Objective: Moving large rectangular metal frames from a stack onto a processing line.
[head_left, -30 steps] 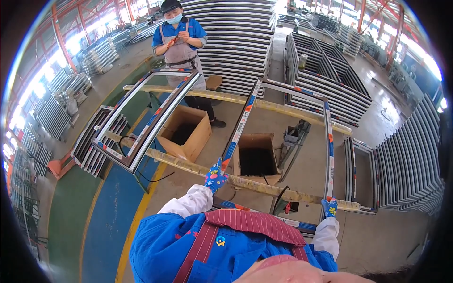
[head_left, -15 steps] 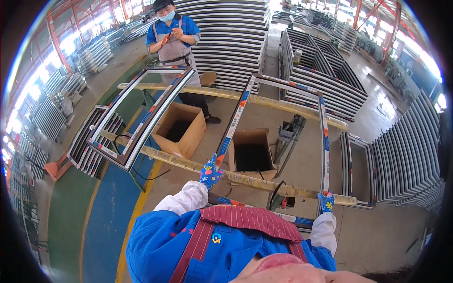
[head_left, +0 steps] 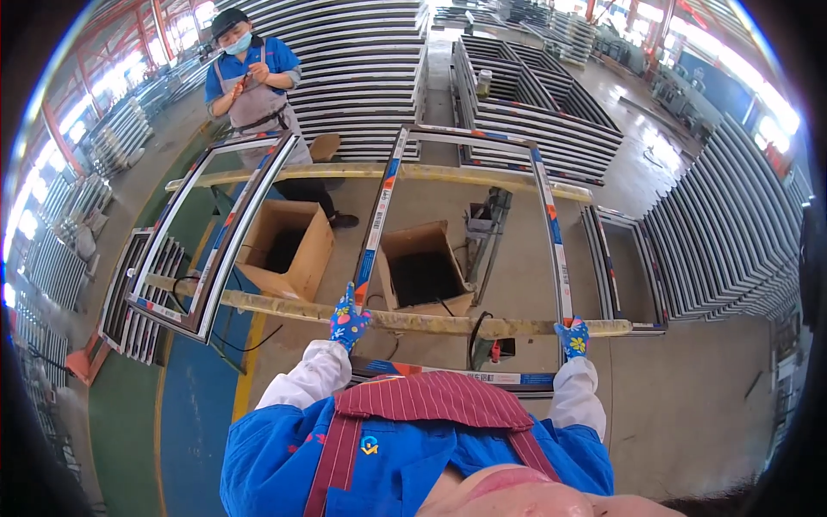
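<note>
A rectangular window frame (head_left: 377, 215) with dark and white edges and red-and-blue protective tape lies across two padded rails. Its near bar (head_left: 482, 376) passes just in front of my chest. My left hand (head_left: 349, 322), in a blue flowered glove, is closed round the left side bar by the near rail (head_left: 413, 321). In a matching glove, my right hand (head_left: 572, 338) grips the right side bar close to that rail's right end. The fingers under the bars are partly hidden.
A second frame (head_left: 234, 222) rests on the rails at the left. Below stand two open cardboard boxes (head_left: 312, 263) (head_left: 461, 297). Beyond the far rail (head_left: 482, 178), a masked co-worker (head_left: 254, 95) holds something small. Tall frame stacks (head_left: 362, 77) (head_left: 732, 233) rise behind and at the right.
My view has shifted, so the frames, rails and co-worker appear further left. More of the near bar shows. Both hands keep their hold on the window frame.
</note>
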`<state>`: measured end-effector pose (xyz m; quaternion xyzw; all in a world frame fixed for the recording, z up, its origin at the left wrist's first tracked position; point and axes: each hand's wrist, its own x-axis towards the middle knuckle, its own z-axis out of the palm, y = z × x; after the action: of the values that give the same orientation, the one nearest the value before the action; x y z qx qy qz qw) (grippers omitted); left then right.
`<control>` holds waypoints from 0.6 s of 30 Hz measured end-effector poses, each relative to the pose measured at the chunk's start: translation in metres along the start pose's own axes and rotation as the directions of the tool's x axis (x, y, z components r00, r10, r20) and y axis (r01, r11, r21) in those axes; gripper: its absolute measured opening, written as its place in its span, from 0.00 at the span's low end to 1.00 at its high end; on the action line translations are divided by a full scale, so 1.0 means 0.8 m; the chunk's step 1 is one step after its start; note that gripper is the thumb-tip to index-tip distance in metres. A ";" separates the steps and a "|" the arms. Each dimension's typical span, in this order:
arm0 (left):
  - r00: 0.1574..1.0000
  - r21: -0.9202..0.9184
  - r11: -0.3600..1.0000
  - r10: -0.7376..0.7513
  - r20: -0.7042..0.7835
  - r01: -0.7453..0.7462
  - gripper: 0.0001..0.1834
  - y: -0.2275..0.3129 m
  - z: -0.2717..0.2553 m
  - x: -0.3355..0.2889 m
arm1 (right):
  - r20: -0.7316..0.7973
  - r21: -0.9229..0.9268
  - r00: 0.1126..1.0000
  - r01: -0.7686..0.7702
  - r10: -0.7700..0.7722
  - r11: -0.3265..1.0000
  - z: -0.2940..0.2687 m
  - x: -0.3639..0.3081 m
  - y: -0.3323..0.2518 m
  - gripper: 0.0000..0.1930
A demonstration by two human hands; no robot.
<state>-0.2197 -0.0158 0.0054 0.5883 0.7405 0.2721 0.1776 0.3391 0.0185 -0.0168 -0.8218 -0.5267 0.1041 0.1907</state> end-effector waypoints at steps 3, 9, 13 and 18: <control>1.000 -0.006 1.000 0.026 -0.014 -0.026 0.45 -0.007 0.006 0.001 | -0.059 0.034 0.997 0.042 -0.040 0.999 -0.004 -0.004 0.000 0.24; 0.999 0.051 0.998 0.039 -0.010 -0.039 0.47 0.000 0.004 -0.003 | -0.012 0.022 1.000 0.002 -0.002 1.000 -0.011 -0.008 -0.006 0.25; 0.999 0.049 0.998 0.035 0.002 -0.035 0.46 -0.003 0.004 -0.001 | 0.026 0.030 1.000 -0.015 0.014 0.999 -0.017 -0.011 -0.010 0.26; 1.000 0.036 0.999 0.014 0.010 -0.014 0.46 -0.004 0.002 -0.001 | 0.018 0.014 1.000 0.004 -0.005 1.000 -0.012 -0.010 -0.014 0.28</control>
<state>-0.2210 -0.0166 0.0021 0.5980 0.7402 0.2571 0.1687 0.3302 0.0136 -0.0040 -0.8183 -0.5296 0.1148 0.1917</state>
